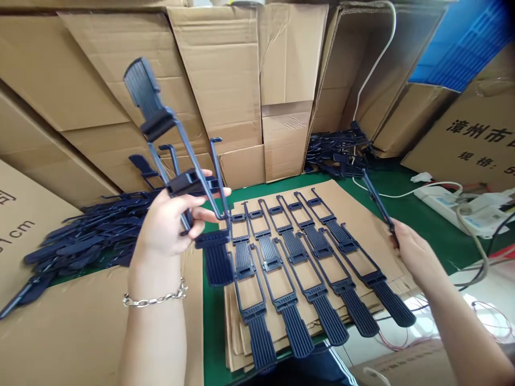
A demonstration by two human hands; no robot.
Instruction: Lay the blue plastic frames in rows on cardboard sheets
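My left hand point(171, 217) is closed around dark blue plastic brackets point(219, 262), at least two, each an open frame with a ribbed paddle; one paddle points up and another down. On the right, my right hand point(412, 249) pinches a similar bracket point(378, 201), seen nearly edge-on. Between the hands, two rows of matching ribbed brackets point(289, 300) lie side by side on a stack of cardboard sheets point(378, 236). The rows overlap slightly, with the near row's paddles reaching past the front edge of the cardboard.
Loose brackets form a heap point(96, 230) at left and another pile point(336, 150) by an open carton point(341, 69). A white power strip point(458, 209) with cables sits at right on the green tabletop point(215, 332). Cardboard boxes point(225, 69) wall the back; a blue crate point(454, 48) is upper right.
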